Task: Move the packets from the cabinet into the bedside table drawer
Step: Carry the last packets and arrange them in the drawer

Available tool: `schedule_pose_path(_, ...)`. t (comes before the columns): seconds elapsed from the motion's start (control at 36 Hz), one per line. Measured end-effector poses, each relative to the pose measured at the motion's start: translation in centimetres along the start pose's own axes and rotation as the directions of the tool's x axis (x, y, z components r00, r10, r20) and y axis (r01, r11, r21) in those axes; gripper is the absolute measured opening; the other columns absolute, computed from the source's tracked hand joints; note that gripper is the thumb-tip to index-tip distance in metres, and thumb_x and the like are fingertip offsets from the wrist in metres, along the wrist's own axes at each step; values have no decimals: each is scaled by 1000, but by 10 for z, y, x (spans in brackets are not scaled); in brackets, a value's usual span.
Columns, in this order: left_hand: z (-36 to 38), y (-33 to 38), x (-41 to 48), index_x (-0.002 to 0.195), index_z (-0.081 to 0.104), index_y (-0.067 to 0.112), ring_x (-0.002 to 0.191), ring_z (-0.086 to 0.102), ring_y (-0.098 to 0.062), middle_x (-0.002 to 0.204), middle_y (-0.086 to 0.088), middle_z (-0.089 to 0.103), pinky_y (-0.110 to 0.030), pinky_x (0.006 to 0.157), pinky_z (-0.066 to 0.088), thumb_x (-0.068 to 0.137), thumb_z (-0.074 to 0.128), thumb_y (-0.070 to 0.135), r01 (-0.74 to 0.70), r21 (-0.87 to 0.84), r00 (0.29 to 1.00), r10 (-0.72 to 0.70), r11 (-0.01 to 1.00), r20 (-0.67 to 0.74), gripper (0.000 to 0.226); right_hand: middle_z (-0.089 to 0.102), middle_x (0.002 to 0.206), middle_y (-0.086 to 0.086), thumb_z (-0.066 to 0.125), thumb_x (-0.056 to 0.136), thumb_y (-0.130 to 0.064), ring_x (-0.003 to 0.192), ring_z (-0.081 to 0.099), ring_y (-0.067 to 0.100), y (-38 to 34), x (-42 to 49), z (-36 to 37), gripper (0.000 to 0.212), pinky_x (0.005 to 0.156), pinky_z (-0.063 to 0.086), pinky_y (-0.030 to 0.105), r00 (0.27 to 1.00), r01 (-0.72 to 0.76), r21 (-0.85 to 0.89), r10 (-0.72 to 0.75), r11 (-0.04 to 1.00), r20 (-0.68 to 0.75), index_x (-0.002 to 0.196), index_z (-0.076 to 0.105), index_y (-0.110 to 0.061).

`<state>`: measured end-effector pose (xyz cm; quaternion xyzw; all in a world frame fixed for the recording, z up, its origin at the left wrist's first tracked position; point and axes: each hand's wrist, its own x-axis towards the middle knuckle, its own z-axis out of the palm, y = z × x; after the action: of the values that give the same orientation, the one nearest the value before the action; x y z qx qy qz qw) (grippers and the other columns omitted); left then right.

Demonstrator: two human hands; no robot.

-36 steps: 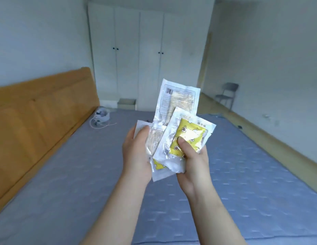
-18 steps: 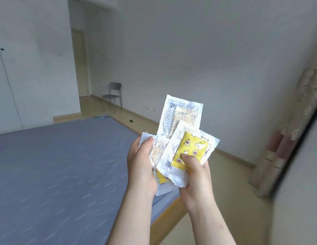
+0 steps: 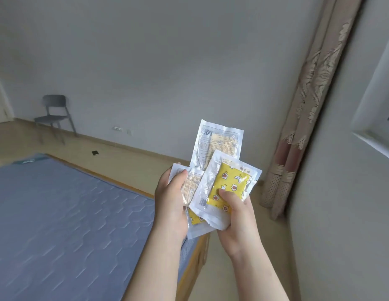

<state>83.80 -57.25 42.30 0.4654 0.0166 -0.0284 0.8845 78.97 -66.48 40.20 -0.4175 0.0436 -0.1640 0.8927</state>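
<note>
Both hands hold a fan of several white packets in front of me. My right hand (image 3: 237, 220) pinches the front packet with a yellow egg-print pad (image 3: 228, 187), thumb on its face. My left hand (image 3: 170, 203) grips a packet with small print (image 3: 192, 185) behind it, thumb on top. A taller packet with a printed back (image 3: 217, 142) sticks up at the rear. Another yellow packet (image 3: 195, 220) peeks out below. The cabinet and the bedside table are out of view.
A bed with a blue-grey mattress (image 3: 58, 224) and wooden frame (image 3: 189, 272) fills the lower left. A grey chair (image 3: 54, 116) stands by the far wall. A patterned curtain (image 3: 302, 127) hangs at right beside a window sill (image 3: 376, 135). Wooden floor (image 3: 132, 166) lies between bed and wall.
The view has swung to the right: the wardrobe and headboard have left the frame, the curtain and window have come in. Both hands keep the same hold on the packets.
</note>
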Motion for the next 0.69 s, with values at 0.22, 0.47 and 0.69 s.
schedule_pose_path(0.22, 46, -53, 104, 77, 59, 14, 58, 57, -18, 68, -3, 62, -23, 52, 42, 91, 50, 7, 180, 85, 983, -183, 980, 28, 18, 68, 92, 10, 50, 87, 2, 84, 65, 29, 3, 103, -45, 24, 82, 50, 48, 980, -34, 8, 35, 999, -198, 103, 60, -13)
schedule_pose_path(0.47, 128, -138, 221, 77, 56, 13, 56, 57, -17, 66, -3, 60, -20, 49, 43, 92, 50, 6, 267, 102, 963, -269, 958, 3, 18, 70, 87, 4, 50, 87, 3, 79, 68, 23, -20, 240, -128, 25, 83, 52, 45, 969, -39, -30, 30, 999, -244, 95, 63, -17)
schedule_pose_path(0.69, 240, -199, 335, 79, 57, 15, 60, 60, -19, 69, -2, 63, -25, 55, 44, 94, 52, 10, 322, 85, 947, -319, 943, -46, 16, 70, 89, 2, 50, 86, 5, 81, 65, 23, -79, 395, -201, 28, 85, 50, 44, 977, -69, -87, 49, 994, -208, 98, 63, -17)
